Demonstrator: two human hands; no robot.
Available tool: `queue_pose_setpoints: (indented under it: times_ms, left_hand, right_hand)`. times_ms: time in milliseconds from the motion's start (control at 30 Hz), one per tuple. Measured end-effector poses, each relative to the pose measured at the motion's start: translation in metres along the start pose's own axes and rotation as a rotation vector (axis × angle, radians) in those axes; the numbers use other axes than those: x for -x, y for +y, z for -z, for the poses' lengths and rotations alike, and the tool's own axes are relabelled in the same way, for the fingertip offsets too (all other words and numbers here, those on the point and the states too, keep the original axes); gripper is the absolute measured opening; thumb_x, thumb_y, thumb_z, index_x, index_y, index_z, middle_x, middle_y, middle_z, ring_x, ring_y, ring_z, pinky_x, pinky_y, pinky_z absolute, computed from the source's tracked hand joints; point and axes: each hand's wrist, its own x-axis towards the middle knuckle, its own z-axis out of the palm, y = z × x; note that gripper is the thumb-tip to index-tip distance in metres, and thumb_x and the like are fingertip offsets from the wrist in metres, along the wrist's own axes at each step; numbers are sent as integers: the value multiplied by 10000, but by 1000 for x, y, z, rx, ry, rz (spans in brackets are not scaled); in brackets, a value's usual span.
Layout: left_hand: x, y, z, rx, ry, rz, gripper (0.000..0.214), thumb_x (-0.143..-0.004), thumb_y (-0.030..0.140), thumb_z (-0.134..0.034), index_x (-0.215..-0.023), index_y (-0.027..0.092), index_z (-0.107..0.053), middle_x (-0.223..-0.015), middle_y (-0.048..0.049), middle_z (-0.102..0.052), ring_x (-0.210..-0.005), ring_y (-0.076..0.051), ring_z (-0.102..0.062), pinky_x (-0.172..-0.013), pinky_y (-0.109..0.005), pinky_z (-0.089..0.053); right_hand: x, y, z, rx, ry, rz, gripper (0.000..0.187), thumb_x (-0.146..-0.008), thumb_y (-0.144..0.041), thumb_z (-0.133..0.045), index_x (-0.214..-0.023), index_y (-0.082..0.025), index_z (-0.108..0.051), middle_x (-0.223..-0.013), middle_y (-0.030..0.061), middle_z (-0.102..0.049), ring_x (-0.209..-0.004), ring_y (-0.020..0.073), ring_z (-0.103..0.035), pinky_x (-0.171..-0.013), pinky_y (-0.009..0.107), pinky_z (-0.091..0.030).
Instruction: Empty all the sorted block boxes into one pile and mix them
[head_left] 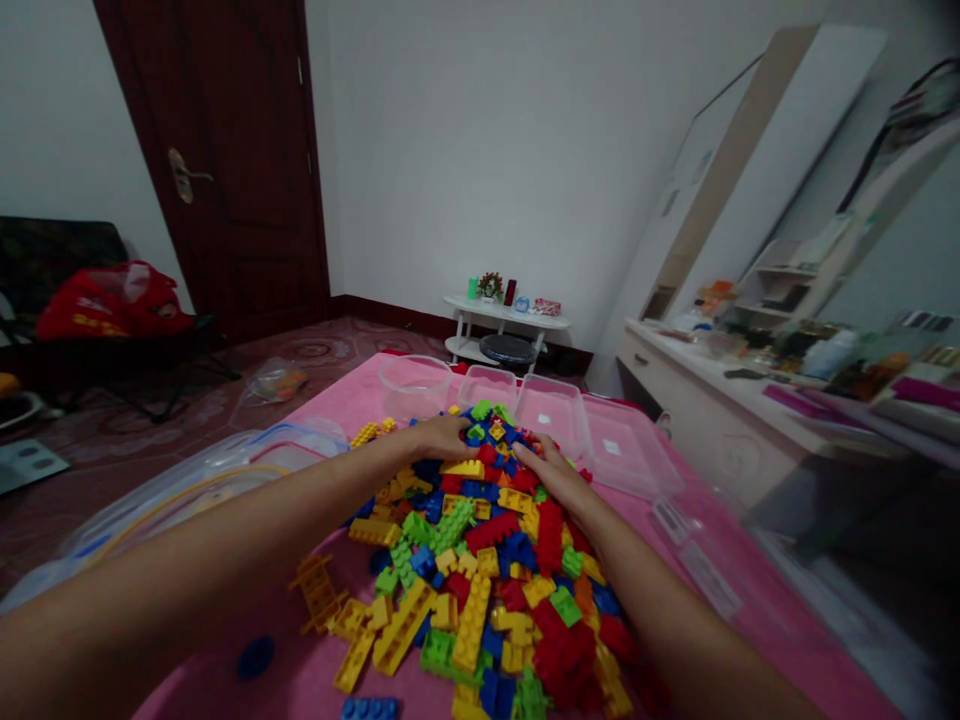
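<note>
A big heap of toy building blocks in yellow, red, blue and green lies on a pink-covered table. Both arms stretch forward over it. My left hand rests against the far left side of the heap, its fingers open among blue blocks and partly hidden. Opposite it, my right hand touches the far right side, thumb apart from the fingers. Between the hands are small green, blue, red and yellow blocks. A blue block and a blue wheel-like piece lie loose near the front.
Clear plastic containers, including a round tub and a rectangular box, line the table's far side. Clear plastic bags lie on the left. A dressing table stands at the right, a small white stand by the wall.
</note>
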Motion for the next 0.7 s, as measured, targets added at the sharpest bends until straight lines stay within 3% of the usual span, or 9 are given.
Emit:
queue_pose_setpoints:
  times_ms: [133, 267, 367, 467, 567, 700]
  left_hand:
    - [19, 18, 9, 235, -122, -241, 719, -701, 617, -593, -1271, 184, -517, -1205, -69, -621, -1039, -236, -593, -873, -297, -471]
    - [70, 29, 17, 103, -8, -361, 740, -705, 630, -599, -1322, 240, -481, -1311, -75, -537, -1154, -269, -521, -977, -358, -415]
    - [125, 36, 8, -86, 127, -251, 911, -659, 728, -561, -1427, 299, -322, -1486, -109, -300, -1314, -352, -342, -1053, -485, -322]
    - [166, 46, -13, -177, 24, -183, 1020, -593, 753, -594, -1455, 382, -193, -1552, -104, -108, -1376, -415, -183, -1057, -580, -261]
    - [171, 54, -33, -240, -10, -158, 1120, -536, 771, -612, -1466, 380, -125, -1559, -123, 6, -1383, -458, -53, -1051, -649, -175]
    - [136, 57, -43, -304, 73, -153, 1104, -505, 771, -616, -1452, 383, -201, -1558, -124, 33, -1370, -490, 10, -1016, -705, -126]
  right_hand:
    - [12, -24, 7, -162, -153, 46, 545, -800, -566, -537, -1234, -237, -515, -1187, 53, -618, -1062, 228, -590, -924, 392, -459]
    - [58, -36, 30, -37, -130, 238, 533, -860, -512, -479, -1340, -280, -446, -1388, 36, -475, -1254, 230, -452, -1053, 419, -353]
    - [110, -13, 42, 223, 2, 277, 617, -833, -498, -515, -1399, -300, -371, -1459, 49, -379, -1329, 265, -353, -1087, 479, -294]
    - [151, 30, 38, 453, 111, 254, 804, -731, -515, -614, -1438, -293, -305, -1498, 80, -296, -1363, 334, -272, -1081, 547, -274]
    - [160, 59, 25, 511, 178, 250, 823, -751, -457, -584, -1464, -232, -242, -1523, 123, -213, -1380, 342, -227, -1077, 541, -285]
    - [128, 55, 17, 449, 184, 274, 737, -780, -441, -551, -1431, -200, -306, -1477, 126, -301, -1369, 301, -262, -1097, 478, -281]
